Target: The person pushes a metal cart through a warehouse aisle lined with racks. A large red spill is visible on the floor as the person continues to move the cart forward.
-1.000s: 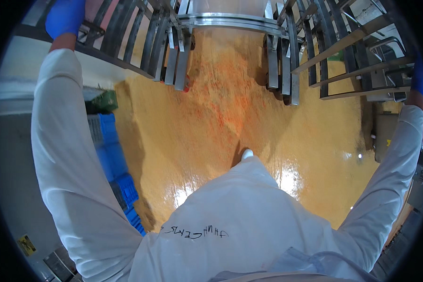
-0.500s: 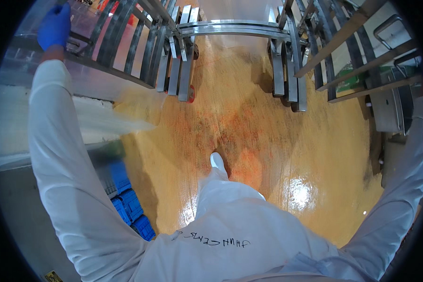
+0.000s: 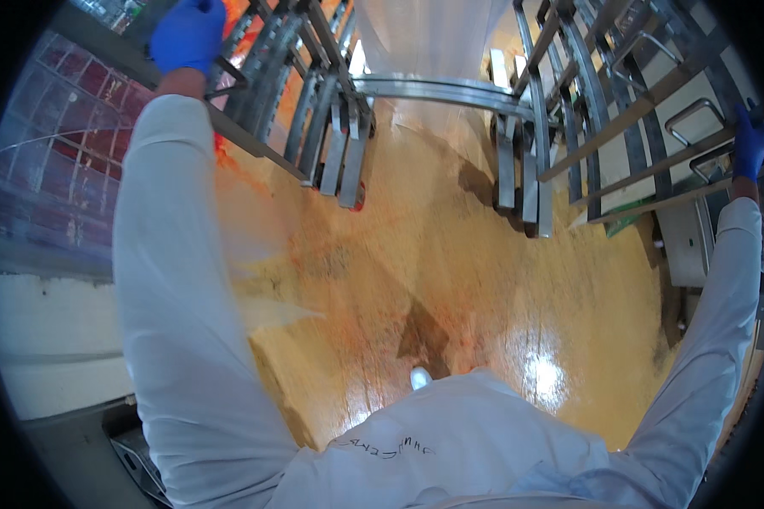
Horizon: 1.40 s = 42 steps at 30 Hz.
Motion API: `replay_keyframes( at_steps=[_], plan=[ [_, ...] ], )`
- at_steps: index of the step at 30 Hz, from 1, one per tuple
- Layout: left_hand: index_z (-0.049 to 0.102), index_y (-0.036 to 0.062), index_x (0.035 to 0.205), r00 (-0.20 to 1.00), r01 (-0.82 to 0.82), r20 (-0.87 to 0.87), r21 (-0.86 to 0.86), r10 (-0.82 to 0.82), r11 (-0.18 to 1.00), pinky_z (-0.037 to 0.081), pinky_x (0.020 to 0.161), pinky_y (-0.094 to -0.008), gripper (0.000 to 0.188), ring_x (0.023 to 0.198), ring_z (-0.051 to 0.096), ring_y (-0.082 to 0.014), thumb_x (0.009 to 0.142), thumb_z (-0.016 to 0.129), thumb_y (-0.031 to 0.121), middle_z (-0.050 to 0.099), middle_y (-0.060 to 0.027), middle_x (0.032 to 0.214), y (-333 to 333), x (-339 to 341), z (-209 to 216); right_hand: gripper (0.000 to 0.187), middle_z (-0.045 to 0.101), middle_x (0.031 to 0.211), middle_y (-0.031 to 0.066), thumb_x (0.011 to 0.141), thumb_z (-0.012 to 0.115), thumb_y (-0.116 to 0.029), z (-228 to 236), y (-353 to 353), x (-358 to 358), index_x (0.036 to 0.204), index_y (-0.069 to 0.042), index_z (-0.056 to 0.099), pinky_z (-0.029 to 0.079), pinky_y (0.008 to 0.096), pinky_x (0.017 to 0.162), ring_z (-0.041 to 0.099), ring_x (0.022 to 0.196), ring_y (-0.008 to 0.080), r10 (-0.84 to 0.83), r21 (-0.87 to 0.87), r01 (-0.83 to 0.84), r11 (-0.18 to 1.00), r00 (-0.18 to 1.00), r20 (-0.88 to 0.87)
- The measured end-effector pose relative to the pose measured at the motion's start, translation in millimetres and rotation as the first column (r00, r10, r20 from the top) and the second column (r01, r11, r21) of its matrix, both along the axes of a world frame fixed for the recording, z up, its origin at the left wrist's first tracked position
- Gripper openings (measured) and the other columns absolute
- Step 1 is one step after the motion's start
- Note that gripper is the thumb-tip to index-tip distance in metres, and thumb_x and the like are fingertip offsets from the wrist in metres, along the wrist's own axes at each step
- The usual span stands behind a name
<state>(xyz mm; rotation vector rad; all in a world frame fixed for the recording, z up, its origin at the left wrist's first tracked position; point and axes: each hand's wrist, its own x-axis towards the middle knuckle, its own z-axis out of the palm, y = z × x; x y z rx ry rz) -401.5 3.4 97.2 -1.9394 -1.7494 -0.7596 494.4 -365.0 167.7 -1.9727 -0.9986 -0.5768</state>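
A tall stainless steel wheeled rack [image 3: 446, 92] stands in front of me, with ladder-like sides and a low crossbar between them. At the upper left, my left hand [image 3: 187, 38], in a blue glove, is closed around the rack's left frame. My right hand [image 3: 749, 144], also gloved in blue, grips the right frame near the picture's right rim; its fingers are partly hidden. Both arms reach forward, spread wide, in white sleeves. Clear plastic sheeting [image 3: 429, 38] hangs beyond the crossbar.
The yellowish floor [image 3: 450, 204] is wet and shiny, with reddish stains. See-through sheeting [image 3: 68, 144] with reddish shapes behind it covers the left, above a white ledge [image 3: 51, 322]. A metal cabinet-like box [image 3: 683, 242] stands low at the right. One white shoe [image 3: 420, 377] shows below me.
The surroundings have shifted as I moved with the rack. Blue crates at the lower left have gone from view. My left hand appears farther right, and my right hand now shows more clearly.
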Motion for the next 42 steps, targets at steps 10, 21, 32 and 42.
replay_keyframes(
  at_steps=[10, 21, 32, 42],
  plan=[
    [0.073, 0.0161, 0.096, 0.991, 0.076, 0.101, 0.1, -0.086, 0.992, 0.055, 0.08, -0.0499, 0.03, 0.092, 0.069, -0.0391, 0.091, 0.059, 0.043, 0.073, -0.0161, 0.094, -16.1, -9.6, -2.9, 0.061, 0.07, 0.121, 0.013, 0.091, 0.068, -0.048, -9.6, 24.5, -70.9, 0.136, -0.007, 0.062, 0.047, 0.0363, 0.098, 0.065, 0.111, 0.0247, 0.018, 0.054, -0.018, 0.998, 1.0, 0.004],
    [0.069, 0.0123, 0.077, 0.987, 0.072, 0.131, 0.18, -0.096, 0.981, 0.053, 0.062, -0.0464, 0.022, 0.067, 0.069, -0.0353, 0.09, 0.068, 0.031, 0.069, -0.0144, 0.069, -19.8, -10.7, -5.1, 0.047, 0.065, 0.11, 0.0032, 0.096, 0.068, -0.029, -23.1, 6.6, -137.8, 0.133, -0.001, 0.061, 0.047, 0.0308, 0.089, 0.059, 0.096, 0.0162, 0.16, 0.136, -0.14, 0.981, 0.976, -0.151],
    [0.069, 0.0149, 0.067, 0.916, 0.252, 0.227, 0.315, -0.331, 0.915, 0.043, 0.049, -0.0425, 0.02, 0.051, 0.06, -0.0313, 0.082, 0.077, 0.025, 0.059, -0.0118, 0.056, -68.4, 3.9, -8.7, 0.054, 0.063, 0.131, 0.0157, 0.11, 0.033, -0.035, -3.9, -55.3, -143.6, 0.137, 0.004, 0.058, 0.043, 0.0397, 0.108, 0.058, 0.121, 0.0244, 0.211, 0.292, -0.12, 0.949, 0.929, -0.303],
    [0.064, 0.0205, 0.067, 0.933, 0.329, 0.091, 0.182, -0.349, 0.927, 0.032, 0.054, -0.0348, 0.019, 0.047, 0.041, -0.0228, 0.067, 0.082, 0.014, 0.042, -0.0004, 0.054, -109.1, 18.6, 25.4, 0.05, 0.064, 0.124, 0.0146, 0.109, 0.035, -0.038, 9.2, -58.3, -170.5, 0.13, 0.001, 0.059, 0.043, 0.0393, 0.105, 0.06, 0.114, 0.0237, 0.032, 0.397, 0.081, 0.914, 0.962, -0.27]
  ],
)
